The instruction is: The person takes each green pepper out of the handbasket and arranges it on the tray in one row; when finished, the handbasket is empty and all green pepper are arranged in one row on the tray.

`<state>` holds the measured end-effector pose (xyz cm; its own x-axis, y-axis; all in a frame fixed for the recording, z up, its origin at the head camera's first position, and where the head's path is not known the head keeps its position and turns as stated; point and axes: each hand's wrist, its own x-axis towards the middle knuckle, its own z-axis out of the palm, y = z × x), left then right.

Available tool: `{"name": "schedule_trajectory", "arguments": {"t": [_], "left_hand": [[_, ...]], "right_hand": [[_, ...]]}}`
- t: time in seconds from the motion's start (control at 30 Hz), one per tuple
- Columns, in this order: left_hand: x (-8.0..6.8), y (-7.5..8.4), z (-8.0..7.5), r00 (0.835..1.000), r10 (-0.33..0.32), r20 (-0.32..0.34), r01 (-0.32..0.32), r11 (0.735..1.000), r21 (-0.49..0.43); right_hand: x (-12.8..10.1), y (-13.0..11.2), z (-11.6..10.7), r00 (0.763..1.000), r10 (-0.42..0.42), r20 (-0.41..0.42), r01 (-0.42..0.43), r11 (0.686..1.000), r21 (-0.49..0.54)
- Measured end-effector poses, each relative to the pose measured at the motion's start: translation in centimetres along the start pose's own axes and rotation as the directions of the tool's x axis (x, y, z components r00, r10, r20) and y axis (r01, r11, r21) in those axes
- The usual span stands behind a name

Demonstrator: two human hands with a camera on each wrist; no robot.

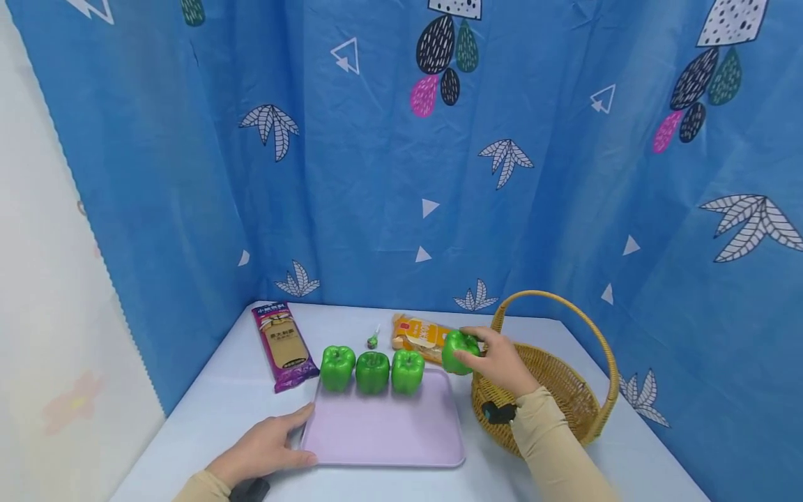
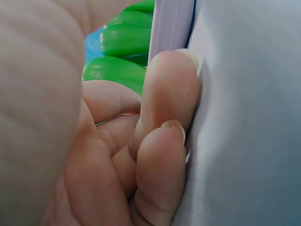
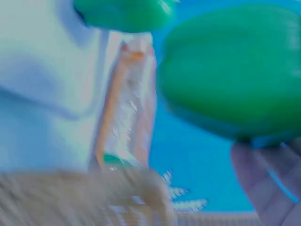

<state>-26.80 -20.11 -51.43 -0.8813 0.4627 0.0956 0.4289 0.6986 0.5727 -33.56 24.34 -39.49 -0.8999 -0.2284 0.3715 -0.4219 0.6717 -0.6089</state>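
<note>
right hand (image 1: pixel 498 362) gripped a fourth green pepper (image 1: pixel 459 351) at the tray's (image 1: pixel 383 436) two o'clock corner; three peppers (image 1: pixel 373 370) were lined up; left hand (image 1: pixel 263 450) lay flat, steadying the tray.

Bright even light, blurred right-wrist view

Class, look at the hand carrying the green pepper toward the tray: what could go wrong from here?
1. The held pepper may knock the nearest pepper in the row as the right hand sets it down.
2. The tray might slide, since the left hand only touches its corner.
</note>
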Motion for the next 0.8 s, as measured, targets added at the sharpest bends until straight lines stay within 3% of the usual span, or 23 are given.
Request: {"name": "schedule_trajectory", "arguments": {"t": [0.23,0.8], "left_hand": [[0.2,0.5,0.1,1.0,0.009,0.014,-0.009,1.0,-0.009],[0.4,0.5,0.3,1.0,0.008,-0.014,-0.007,0.999,0.052]], "right_hand": [[0.5,0.9,3.5,0.99,0.034,0.134,-0.013,0.988,-0.154],[0.0,2.4,6.2,0.991,-0.005,0.132,0.031,0.981,-0.192]]}}
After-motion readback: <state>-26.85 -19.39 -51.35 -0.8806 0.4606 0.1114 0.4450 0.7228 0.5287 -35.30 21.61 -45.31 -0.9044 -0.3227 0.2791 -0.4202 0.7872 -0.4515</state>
